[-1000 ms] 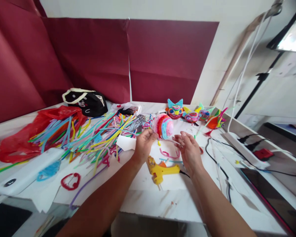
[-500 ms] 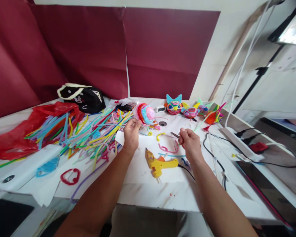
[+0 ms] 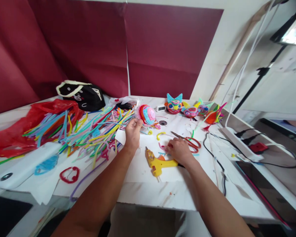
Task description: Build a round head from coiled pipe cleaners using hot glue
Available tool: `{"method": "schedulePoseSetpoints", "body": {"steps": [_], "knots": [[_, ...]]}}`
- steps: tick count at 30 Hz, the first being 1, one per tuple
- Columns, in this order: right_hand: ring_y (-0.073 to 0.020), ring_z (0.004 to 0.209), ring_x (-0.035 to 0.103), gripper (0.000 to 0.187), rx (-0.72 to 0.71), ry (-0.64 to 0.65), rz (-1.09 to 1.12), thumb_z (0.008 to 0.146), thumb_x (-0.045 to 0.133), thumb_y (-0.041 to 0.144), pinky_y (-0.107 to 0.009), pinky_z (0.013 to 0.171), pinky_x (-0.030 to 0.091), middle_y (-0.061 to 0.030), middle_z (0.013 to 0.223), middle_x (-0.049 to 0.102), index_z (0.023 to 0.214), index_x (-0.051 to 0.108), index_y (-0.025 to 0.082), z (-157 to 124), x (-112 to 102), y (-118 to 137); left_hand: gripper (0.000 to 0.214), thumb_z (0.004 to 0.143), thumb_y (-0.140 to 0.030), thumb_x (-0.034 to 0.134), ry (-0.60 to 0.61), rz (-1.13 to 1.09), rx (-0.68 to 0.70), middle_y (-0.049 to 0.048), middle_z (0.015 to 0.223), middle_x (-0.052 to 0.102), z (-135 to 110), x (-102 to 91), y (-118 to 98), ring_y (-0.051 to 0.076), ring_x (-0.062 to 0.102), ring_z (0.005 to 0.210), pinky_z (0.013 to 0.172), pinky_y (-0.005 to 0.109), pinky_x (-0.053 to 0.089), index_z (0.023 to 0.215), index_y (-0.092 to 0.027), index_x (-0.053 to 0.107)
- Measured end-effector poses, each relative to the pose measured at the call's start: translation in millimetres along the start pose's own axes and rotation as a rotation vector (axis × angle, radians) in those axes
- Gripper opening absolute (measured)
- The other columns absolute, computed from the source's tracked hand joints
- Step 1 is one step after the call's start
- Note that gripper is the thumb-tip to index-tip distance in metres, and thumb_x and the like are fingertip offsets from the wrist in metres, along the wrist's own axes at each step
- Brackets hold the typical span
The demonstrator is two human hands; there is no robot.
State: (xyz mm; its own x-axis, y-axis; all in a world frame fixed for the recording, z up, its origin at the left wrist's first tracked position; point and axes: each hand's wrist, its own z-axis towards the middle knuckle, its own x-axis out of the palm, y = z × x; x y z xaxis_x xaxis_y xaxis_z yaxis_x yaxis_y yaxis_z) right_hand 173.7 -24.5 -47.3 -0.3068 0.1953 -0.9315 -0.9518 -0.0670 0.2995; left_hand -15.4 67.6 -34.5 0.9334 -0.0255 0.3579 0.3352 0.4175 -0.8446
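My left hand (image 3: pixel 133 133) is closed on a ball wound in coiled pipe cleaners (image 3: pixel 148 115), with pink, blue and red rings, held up over the table. My right hand (image 3: pixel 179 148) is low on the white paper, its fingers curled together at a pink pipe cleaner (image 3: pixel 162 147); its fingertips are partly hidden. Just beyond that hand lie red-handled scissors (image 3: pixel 194 144). A yellow glue gun (image 3: pixel 159 163) rests on the paper in front, partly under my right wrist. A short yellow pipe cleaner (image 3: pixel 159 135) lies between my hands.
Loose pipe cleaners (image 3: pixel 96 131) spread across the left, some in a red plastic bag (image 3: pixel 12 135). Finished pipe-cleaner figures, one a blue-eared head (image 3: pixel 174 104), stand at the back beside a small digital clock (image 3: pixel 160 108). A power strip (image 3: pixel 244 143) and a phone (image 3: pixel 263 194) lie right.
My right hand has let go of the scissors, which now lie on the table, and has moved left and down to the pink pipe cleaner. My left hand still holds the ball.
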Motion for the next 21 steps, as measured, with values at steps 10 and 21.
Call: {"method": "schedulePoseSetpoints", "body": {"steps": [10, 21], "knots": [[-0.0233, 0.088, 0.061, 0.019, 0.036, -0.032, -0.05, 0.088, 0.051, 0.022, -0.032, 0.078, 0.038, -0.013, 0.092, 0.07, 0.086, 0.068, 0.014, 5, 3, -1, 0.03, 0.074, -0.042, 0.071, 0.019, 0.02, -0.022, -0.0044, 0.062, 0.052, -4, 3.3, -1, 0.009, 0.049, 0.058, 0.058, 0.021, 0.04, 0.071, -0.018, 0.054], [-0.0242, 0.09, 0.06, 0.017, -0.077, 0.035, -0.038, 0.084, 0.061, 0.032, -0.033, 0.076, 0.035, -0.0087, 0.09, 0.07, 0.077, 0.07, 0.019, 2, 7, 12, 0.028, 0.071, -0.04, 0.072, 0.031, 0.081, -0.061, -0.006, 0.057, 0.048, -11, 8.2, -9, 0.008, 0.043, 0.054, 0.054, 0.02, 0.035, 0.068, -0.018, 0.055]]}}
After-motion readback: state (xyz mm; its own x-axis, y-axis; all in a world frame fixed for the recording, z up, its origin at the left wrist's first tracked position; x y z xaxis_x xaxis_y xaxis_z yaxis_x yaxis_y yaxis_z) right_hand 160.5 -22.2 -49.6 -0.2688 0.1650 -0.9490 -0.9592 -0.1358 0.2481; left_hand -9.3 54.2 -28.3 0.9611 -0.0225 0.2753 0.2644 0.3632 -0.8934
